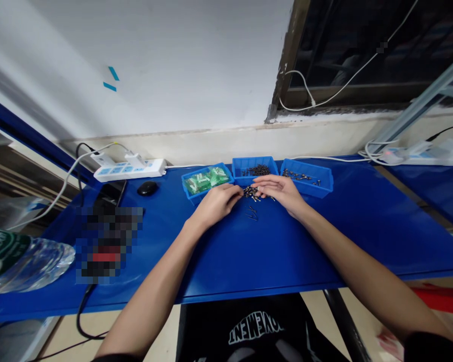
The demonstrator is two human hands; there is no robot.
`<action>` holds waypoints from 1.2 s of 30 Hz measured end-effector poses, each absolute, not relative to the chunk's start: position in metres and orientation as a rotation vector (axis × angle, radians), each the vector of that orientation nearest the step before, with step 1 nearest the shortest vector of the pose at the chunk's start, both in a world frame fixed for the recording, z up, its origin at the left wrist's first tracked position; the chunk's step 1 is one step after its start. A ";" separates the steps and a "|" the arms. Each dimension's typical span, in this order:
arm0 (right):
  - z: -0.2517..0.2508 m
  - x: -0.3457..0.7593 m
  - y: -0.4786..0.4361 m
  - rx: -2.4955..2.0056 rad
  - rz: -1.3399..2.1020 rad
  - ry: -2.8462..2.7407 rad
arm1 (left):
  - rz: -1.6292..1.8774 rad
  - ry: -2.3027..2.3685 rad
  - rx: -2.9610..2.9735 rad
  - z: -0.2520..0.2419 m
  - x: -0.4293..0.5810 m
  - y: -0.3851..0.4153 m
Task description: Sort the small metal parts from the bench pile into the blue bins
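Small metal pieces lie heaped toward the back edge of the blue table. The left hand bends in close, the right hand curls loosely (whether either clamps a piece, one cannot tell); separating them singly, lightly, should work best.

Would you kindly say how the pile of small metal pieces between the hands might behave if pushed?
The pile of pieces would probably scatter, since they look loose and lie at mixed angles. Being slender, some may roll or skid on the smooth blue tabletop. Their metallic glint suggests stiffness.
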State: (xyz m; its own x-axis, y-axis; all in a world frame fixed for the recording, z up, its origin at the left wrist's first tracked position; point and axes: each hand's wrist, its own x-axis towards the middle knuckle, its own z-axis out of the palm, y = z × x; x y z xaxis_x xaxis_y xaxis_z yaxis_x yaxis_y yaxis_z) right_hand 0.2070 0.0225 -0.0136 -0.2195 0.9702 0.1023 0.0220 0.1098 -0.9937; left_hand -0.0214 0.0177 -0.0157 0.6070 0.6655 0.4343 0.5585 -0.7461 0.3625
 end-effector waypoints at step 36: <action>-0.014 0.216 0.026 -0.997 1.246 -1.287 | 0.542 0.789 2.595 -0.021 -0.015 0.016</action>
